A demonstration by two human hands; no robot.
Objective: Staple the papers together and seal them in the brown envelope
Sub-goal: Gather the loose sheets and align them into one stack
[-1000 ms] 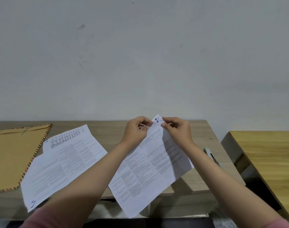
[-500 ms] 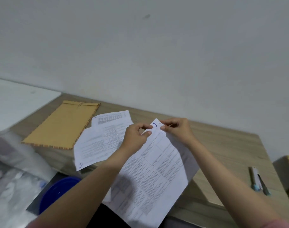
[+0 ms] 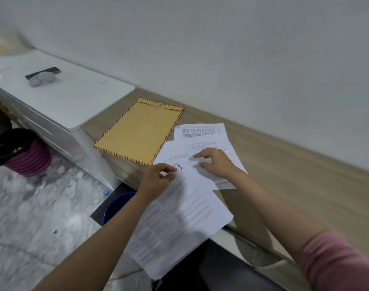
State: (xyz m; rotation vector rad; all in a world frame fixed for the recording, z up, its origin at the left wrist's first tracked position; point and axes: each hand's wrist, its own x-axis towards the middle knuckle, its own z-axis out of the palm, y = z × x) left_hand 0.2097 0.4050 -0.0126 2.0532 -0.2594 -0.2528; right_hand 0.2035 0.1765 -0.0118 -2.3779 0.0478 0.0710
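My left hand (image 3: pixel 157 180) pinches the top corner of a printed sheet (image 3: pixel 179 223) marked with a blue "1"; the sheet hangs over the desk's near edge. My right hand (image 3: pixel 214 162) rests with curved fingers on the loose papers (image 3: pixel 202 137) lying flat on the wooden desk (image 3: pixel 295 185). The brown envelope (image 3: pixel 140 130), edged with striped trim, lies flat to the left of the papers, its flap toward the wall. No stapler is in view.
A white side table (image 3: pixel 78 95) stands at the left with a dark strip and a grey object (image 3: pixel 41 77) on it. Below are a pink basket (image 3: pixel 27 160), a blue bin (image 3: pixel 118 204) and marbled floor. A plain wall runs behind the desk.
The view swung left and down. My right hand let go of the sheet's corner and dropped onto the loose papers; my left hand lowered the sheet toward the desk.
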